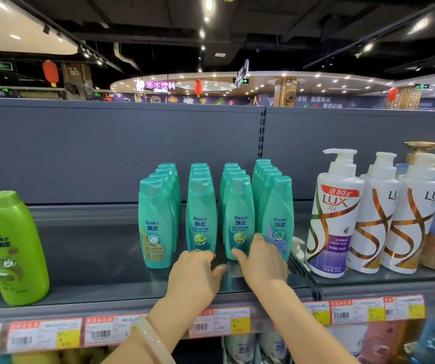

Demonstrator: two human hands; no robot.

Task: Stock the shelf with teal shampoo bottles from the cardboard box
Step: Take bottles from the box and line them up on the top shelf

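Your left hand (195, 271) and right hand (261, 261) both reach onto the shelf (93, 261), at the feet of the teal bottles (213, 208). These stand upright in four files running front to back, labels facing out so a shopper can read them. The second file's front bottle (201, 219) sits just past your left fingers (198, 254), which lie loosely spread and hold nothing; whether they touch its base you cannot tell. Your right fingers (259, 239) are also open and empty, resting between the third front bottle (238, 219) and the fourth (278, 219), likely touching one or both. That looks like nudging the fronts into line rather than gripping. The leftmost front bottle (154, 224) stands a little nearer the edge than the others, so the row is not yet even. The cardboard box is out of view. A green bottle (14, 248) stands well apart on the left, and white pump bottles (334, 214) close on the right, so keep the fourth file clear of them.
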